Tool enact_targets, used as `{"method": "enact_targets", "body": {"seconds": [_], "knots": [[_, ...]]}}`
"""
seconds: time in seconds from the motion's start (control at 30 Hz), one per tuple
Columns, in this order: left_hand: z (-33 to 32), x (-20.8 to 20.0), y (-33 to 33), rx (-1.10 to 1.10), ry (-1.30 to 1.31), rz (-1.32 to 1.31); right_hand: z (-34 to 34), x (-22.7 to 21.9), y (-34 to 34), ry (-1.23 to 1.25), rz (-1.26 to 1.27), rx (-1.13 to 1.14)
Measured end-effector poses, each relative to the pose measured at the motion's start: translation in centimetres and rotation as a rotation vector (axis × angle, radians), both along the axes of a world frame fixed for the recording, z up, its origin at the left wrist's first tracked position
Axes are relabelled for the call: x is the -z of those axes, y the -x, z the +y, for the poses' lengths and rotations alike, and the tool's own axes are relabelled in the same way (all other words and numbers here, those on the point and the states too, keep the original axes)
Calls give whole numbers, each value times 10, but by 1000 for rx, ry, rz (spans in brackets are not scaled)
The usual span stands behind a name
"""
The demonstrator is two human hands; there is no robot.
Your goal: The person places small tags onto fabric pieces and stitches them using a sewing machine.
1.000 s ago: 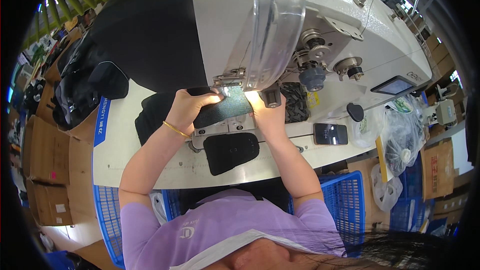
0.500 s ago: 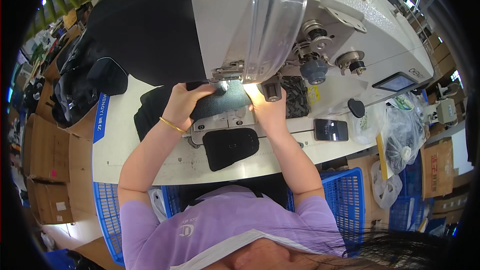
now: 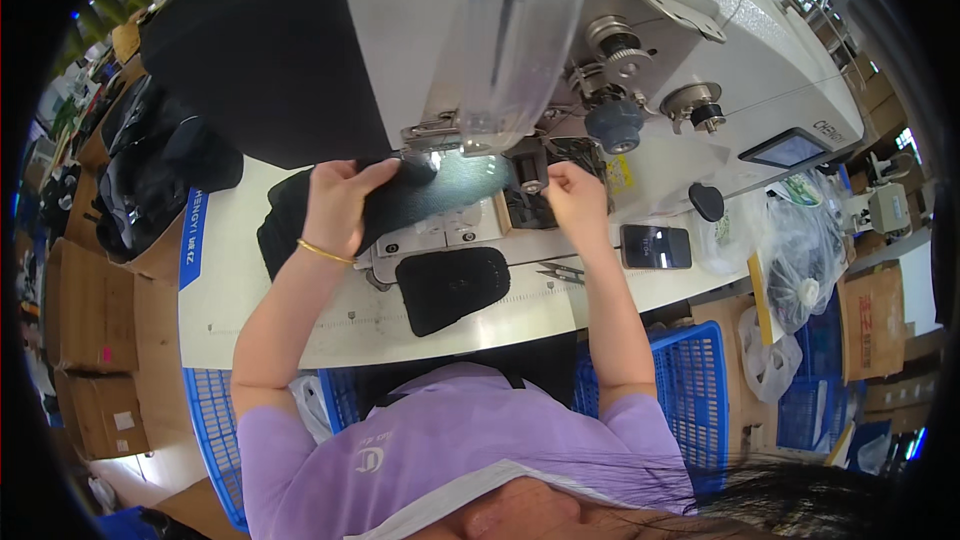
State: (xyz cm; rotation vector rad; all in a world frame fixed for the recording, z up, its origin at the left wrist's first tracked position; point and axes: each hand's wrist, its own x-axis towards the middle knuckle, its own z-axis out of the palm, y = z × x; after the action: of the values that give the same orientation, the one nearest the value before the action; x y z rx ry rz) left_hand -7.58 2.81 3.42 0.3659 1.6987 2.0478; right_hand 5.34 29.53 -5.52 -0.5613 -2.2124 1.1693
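My left hand point(image 3: 338, 208), with a gold bangle at its wrist, grips the left end of a dark fabric piece point(image 3: 432, 196). Thumb and fingers close on its edge, and the piece reaches under the lit needle area of the sewing machine point(image 3: 425, 60). To the right of the fabric is my right hand point(image 3: 580, 205), its thumb and forefinger pinched together beside the machine's dark grey part. Whatever lies in that pinch is too small to make out. In front of the machine bed rests a black rounded fabric piece point(image 3: 453, 288).
More black fabric point(image 3: 285, 220) lies left of my left hand. Small black pieces fill a box point(image 3: 530, 212) by my right hand. Thread snips point(image 3: 562, 272) and a phone point(image 3: 656, 247) lie on the table point(image 3: 300, 325). A blue basket point(image 3: 690, 390) stands below its edge.
My right hand has let go of the fabric and moved right, uncovering the snips and box. My left hand still holds the fabric. The whole view has shifted slightly.
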Motion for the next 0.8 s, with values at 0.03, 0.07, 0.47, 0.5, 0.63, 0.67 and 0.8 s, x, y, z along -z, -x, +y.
{"method": "enact_targets", "body": {"seconds": [0.03,0.07,0.47,0.5,0.63,0.67,0.8], "knots": [[-1,-3,2,-30,-18,-29,1,1,-3,-1,-4,16],[-4,-9,-1,-128,-50,-12,0,3,-3,-206,-61,9],[-31,95,-92,37,961,1209,-15,12,5,-533,-121,-4],[-29,101,-91,43,962,1204,-15,13,6,-560,-119,-13],[-23,108,-89,46,879,903,-15,9,6,-578,-8,-6],[-19,103,-92,-25,847,1094,-19,4,3,-623,-18,25],[-24,114,-93,-36,809,1177,-53,-17,-16,-13,5,-193]]}}
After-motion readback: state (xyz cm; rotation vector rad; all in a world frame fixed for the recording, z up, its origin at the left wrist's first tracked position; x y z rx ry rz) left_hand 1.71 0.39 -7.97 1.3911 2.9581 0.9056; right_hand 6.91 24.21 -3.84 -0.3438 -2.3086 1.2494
